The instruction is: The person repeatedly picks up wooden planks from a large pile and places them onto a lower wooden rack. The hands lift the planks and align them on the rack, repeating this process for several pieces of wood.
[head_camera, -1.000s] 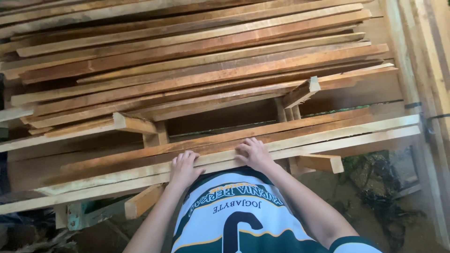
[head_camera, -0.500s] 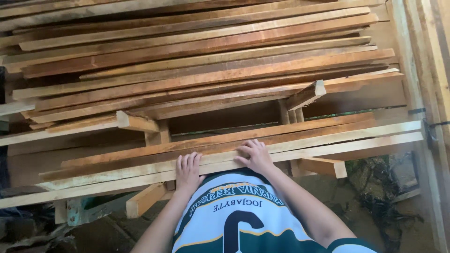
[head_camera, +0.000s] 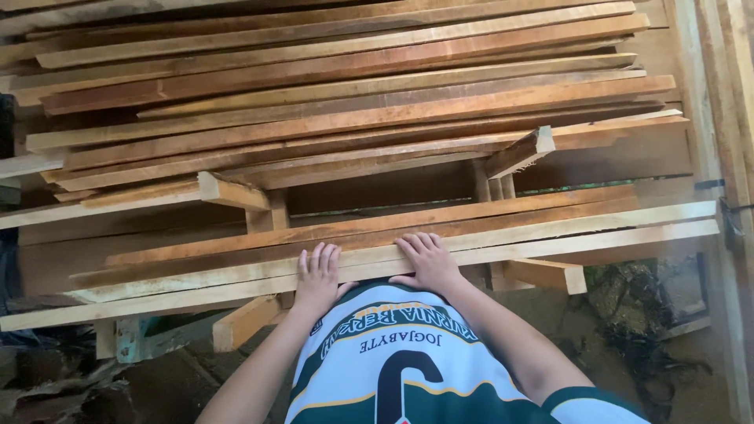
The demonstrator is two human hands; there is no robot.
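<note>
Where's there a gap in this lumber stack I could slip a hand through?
A dark gap opens between the upper plank pile and the lower boards. The front board edge is taken by the left hand and right hand.

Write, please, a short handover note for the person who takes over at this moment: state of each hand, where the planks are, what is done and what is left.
Left hand: flat, fingers spread, palm down on the front edge of the pale plank at the bottom front of the stack; it grips nothing.
Right hand: also flat on that plank, close beside the left.
Planks: the pale plank lies lengthwise on short cross blocks; a reddish plank lies just behind it. The larger stack sits higher, behind, on its own spacers.
Done: both hands are placed on the plank.
Left: the plank is not lifted; it lies flat in the stack.
</note>
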